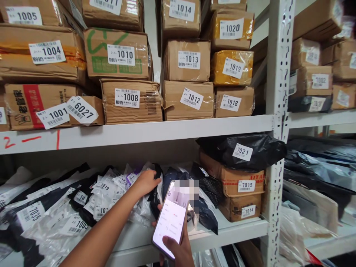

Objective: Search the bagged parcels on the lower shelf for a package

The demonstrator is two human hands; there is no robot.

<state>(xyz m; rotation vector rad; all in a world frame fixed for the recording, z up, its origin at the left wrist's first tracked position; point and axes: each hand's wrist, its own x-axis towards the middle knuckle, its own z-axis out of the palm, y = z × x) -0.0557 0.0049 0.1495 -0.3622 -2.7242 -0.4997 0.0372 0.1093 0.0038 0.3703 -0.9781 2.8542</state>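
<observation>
Two hands: left [144, 182] touches bagged parcels [111, 193], right [178, 252] holds phone [171, 218].

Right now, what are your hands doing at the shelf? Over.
Left hand reaching into the plastic mail bags, grip not visible. Right hand gripping phone. Black bag 7021 sits on box 7015 alongside.

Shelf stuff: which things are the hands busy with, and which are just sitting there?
In use:
left hand on the soft parcels
right hand holding the phone

Just sitting:
box 1008
box 1012
black bag 7021
box 7015
</observation>
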